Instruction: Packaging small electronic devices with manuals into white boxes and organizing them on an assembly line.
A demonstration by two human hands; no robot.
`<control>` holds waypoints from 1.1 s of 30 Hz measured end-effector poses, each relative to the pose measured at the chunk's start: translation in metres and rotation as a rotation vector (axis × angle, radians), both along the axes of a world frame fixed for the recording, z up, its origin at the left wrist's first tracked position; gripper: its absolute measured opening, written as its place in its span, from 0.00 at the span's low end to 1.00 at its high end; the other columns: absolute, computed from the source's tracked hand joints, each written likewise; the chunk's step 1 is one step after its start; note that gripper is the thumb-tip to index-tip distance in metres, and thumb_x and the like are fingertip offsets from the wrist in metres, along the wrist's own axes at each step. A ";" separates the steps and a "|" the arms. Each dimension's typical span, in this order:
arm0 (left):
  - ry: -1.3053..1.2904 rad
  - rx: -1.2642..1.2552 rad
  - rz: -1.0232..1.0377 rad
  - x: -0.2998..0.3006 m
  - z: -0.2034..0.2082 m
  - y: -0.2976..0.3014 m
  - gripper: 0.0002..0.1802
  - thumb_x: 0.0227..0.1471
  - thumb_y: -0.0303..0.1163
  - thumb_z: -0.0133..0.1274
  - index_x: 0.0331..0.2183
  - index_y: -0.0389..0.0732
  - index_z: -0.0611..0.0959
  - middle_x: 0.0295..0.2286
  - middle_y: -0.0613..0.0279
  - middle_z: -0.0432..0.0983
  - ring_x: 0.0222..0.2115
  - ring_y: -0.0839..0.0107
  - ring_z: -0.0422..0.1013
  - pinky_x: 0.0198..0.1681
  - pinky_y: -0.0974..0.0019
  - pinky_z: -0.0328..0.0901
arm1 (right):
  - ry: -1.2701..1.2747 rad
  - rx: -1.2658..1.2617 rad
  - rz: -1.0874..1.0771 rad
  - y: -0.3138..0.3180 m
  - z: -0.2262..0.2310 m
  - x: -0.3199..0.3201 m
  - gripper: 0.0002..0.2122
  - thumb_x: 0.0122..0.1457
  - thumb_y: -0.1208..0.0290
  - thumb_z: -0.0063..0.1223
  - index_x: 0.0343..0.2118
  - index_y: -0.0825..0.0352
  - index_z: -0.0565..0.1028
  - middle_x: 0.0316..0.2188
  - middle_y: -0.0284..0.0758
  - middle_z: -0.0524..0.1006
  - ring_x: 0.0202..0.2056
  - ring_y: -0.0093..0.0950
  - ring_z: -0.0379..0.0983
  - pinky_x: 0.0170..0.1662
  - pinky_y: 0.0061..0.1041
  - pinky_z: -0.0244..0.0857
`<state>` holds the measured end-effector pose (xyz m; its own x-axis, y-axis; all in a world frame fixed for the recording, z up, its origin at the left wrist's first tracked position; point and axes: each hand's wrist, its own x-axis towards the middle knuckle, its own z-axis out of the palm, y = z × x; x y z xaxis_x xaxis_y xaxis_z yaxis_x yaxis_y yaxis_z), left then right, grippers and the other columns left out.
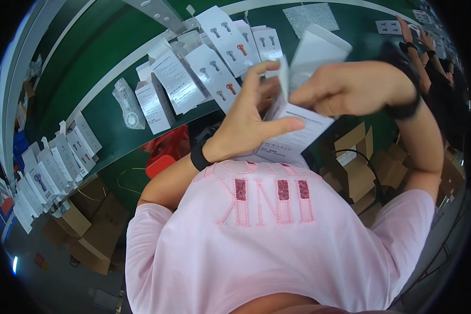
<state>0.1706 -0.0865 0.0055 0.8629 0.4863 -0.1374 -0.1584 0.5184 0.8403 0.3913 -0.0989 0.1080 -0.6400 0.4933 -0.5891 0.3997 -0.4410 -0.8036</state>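
Close in front of my chest, a white printed carton stands tilted with its upper end open. My left hand grips it from the left, thumb across the printed face and fingers behind the raised flap. My right hand is at the open end from the right, its fingers curled down at the opening. The tips are hidden, so what they hold cannot be made out. Just beyond the hands lies a white open box or tray, partly covered by my right hand.
Several white cartons with pictures stand on the green table. A bubble-wrapped item lies left of them, bubble wrap at the back. More cartons line the left edge. Brown boxes sit below; another person's hands work far right.
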 end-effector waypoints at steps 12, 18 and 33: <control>0.097 0.466 -0.214 0.007 -0.008 0.025 0.35 0.41 0.38 0.68 0.51 0.43 0.74 0.46 0.59 0.71 0.45 0.65 0.70 0.45 0.64 0.68 | 0.083 0.248 -1.106 -0.089 -0.079 -0.028 0.36 0.50 0.65 0.65 0.59 0.71 0.59 0.52 0.40 0.69 0.53 0.30 0.66 0.54 0.29 0.60; 0.212 0.423 -0.175 0.017 -0.011 0.018 0.36 0.41 0.38 0.68 0.51 0.43 0.71 0.43 0.53 0.73 0.42 0.65 0.73 0.43 0.64 0.70 | -0.154 0.815 -0.849 -0.100 -0.069 -0.024 0.15 0.58 0.74 0.51 0.47 0.71 0.75 0.51 0.44 0.73 0.52 0.33 0.69 0.57 0.31 0.59; 0.189 0.243 -0.280 0.032 -0.010 0.018 0.38 0.38 0.28 0.69 0.52 0.42 0.71 0.45 0.59 0.72 0.44 0.69 0.71 0.44 0.66 0.68 | -0.116 0.690 -0.784 -0.114 -0.053 -0.010 0.17 0.53 0.79 0.51 0.48 0.70 0.76 0.52 0.45 0.72 0.54 0.40 0.67 0.56 0.33 0.59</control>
